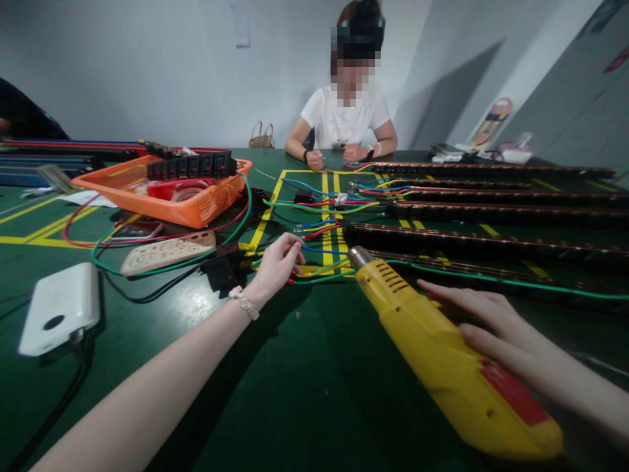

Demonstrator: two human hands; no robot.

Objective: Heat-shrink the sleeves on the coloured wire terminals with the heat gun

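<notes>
A yellow heat gun [422, 341] with a metal nozzle is held at an angle, its nozzle toward the wire ends. My right hand [484, 314] is at its far side, thumb against the body and index finger stretched forward; the handle and other fingers are hidden. With bent fingers, my left hand [278, 262] pinches wires just left of the nozzle. A blue wire [324, 250] runs right from its fingertips; the exact grip is too small to make out. Above it lie red, yellow and blue wires with terminals, leading into a long dark strip [466, 239].
An orange basket [196, 213] holds black socket parts. Nearby lie a phone [135, 229], a beige slab [170, 252], black connectors [221, 272] and a white power bank [61, 308]. Several dark strips [491, 210] stretch right. A person [344, 124] sits across the green table [304, 406].
</notes>
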